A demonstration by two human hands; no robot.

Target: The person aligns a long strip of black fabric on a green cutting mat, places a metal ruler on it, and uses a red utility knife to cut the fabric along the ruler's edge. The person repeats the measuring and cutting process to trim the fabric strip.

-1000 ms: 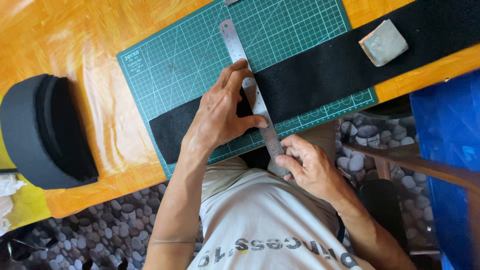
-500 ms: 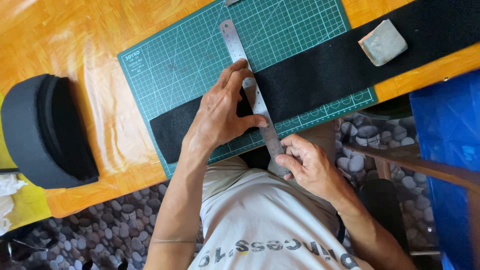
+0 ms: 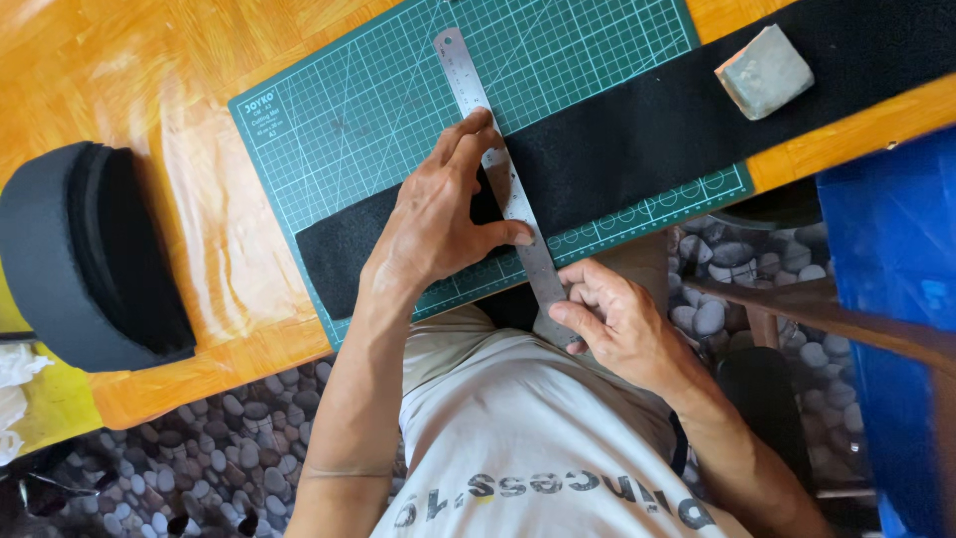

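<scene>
I am pressing my left hand [image 3: 438, 234] flat on the steel ruler [image 3: 498, 169], fingers spread, thumb and fingertips resting along its edge, pinning it across the black felt strip [image 3: 637, 139]. My right hand [image 3: 612, 324] is curling loosely around the ruler's near end, where it is sticking out past the table edge; fingers bent, and whether they are gripping a blade too I cannot tell. The ruler is lying at a slant across the strip, which is stretching over the green cutting mat [image 3: 368, 110] and on to the right. A grey block [image 3: 765, 70] is sitting on the strip well to the right. The mat is resting on the orange table [image 3: 119, 70], and a roll of black felt [image 3: 85, 254] is standing at the left edge.
</scene>
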